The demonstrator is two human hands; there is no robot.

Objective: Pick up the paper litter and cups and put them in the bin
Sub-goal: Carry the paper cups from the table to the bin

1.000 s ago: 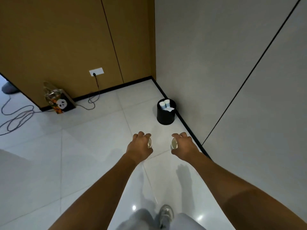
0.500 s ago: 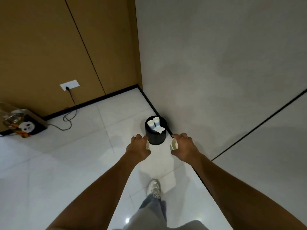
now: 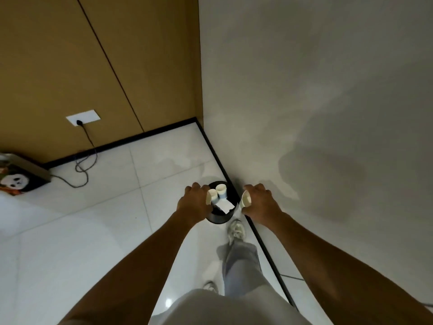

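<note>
1. The left hand [image 3: 195, 202] grips a paper cup [image 3: 209, 197], fingers curled round it, over the left rim of the black bin [image 3: 219, 219].
2. The right hand [image 3: 260, 202] grips a second cup [image 3: 245, 199] just right of the bin.
3. The bin stands on the tiled floor [image 3: 93, 219] against the grey wall [image 3: 304, 90] (a cup in the bin [image 3: 221, 191] and white paper [image 3: 224, 205] lie inside).
4. Far left, a panda bag [image 3: 16, 180] sits near a wall socket [image 3: 83, 117].

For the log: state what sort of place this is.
Probably an office or similar indoor room, seen at a corner: glossy white floor tiles, tan wall panels with a socket, and a small black bin by the grey wall.
</note>
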